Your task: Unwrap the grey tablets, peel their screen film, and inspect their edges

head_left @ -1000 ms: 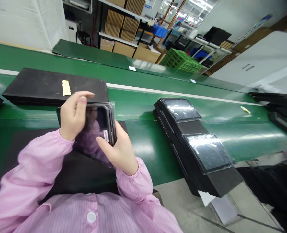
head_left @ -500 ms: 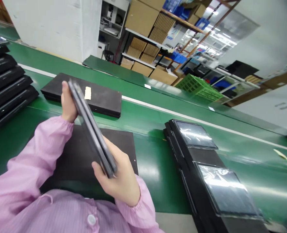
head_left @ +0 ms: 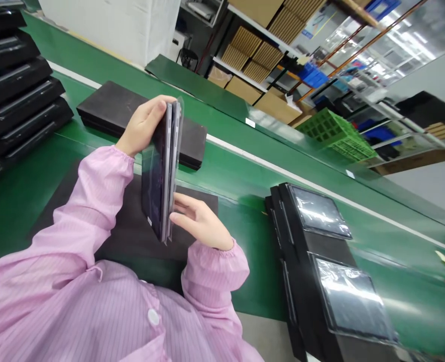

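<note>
My left hand (head_left: 141, 125) grips the upper end of two thin tablets (head_left: 165, 171) held face to face, standing on edge above the table. A dark screen with a small white label near its lower corner faces left. Clear film (head_left: 181, 113) juts out past the upper right edge. My right hand (head_left: 202, 221) is at the lower right side, with its thumb and bent fingers closed on the edge there; its fingertips are partly hidden. Beneath the tablets lies a flat black mat (head_left: 126, 221) on the green tabletop (head_left: 241, 201).
Black foam trays (head_left: 313, 296) at the right bear two film-covered tablets (head_left: 352, 294). Several black trays are stacked at the left (head_left: 22, 100). Behind my hands lies a dark flat block (head_left: 111, 103). Beyond the table are a green crate (head_left: 335, 136) and shelves with cardboard boxes (head_left: 241, 88).
The tablets have turned from a slant to nearly upright, with one screen side now showing. My left hand has moved right and up over their top; my right hand has shifted from the bottom end to the side.
</note>
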Tool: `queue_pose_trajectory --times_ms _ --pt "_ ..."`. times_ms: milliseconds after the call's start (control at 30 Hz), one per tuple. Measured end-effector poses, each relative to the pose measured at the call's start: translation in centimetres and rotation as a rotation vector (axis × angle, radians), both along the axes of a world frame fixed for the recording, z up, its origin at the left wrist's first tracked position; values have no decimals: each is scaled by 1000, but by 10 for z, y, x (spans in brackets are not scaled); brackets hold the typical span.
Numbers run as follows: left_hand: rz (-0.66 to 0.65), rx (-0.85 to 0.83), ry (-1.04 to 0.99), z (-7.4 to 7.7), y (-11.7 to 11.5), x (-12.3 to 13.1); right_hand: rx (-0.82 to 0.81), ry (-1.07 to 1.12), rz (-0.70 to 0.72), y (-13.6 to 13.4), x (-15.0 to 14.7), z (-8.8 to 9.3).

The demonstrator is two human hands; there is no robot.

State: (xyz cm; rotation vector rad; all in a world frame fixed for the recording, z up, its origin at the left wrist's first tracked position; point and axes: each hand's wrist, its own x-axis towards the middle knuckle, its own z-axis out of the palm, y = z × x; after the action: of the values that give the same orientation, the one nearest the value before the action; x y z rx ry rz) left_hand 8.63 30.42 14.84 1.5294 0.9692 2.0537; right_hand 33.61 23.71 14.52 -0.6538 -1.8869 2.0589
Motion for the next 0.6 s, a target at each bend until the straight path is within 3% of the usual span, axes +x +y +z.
queue_pose_trajectory --times_ms 100,300,467,600 --pt "-105 -19 45 0 0 2 -64 -26 -46 -2 -4 -2" --pt "-152 -59 -43 0 1 13 -78 -47 -113 -8 -5 -5" --pt "-194 32 35 -2 0 15 48 -22 -91 -12 -8 -1" --pt "-311 21 108 6 -6 13 238 40 -316 -12 -25 3"
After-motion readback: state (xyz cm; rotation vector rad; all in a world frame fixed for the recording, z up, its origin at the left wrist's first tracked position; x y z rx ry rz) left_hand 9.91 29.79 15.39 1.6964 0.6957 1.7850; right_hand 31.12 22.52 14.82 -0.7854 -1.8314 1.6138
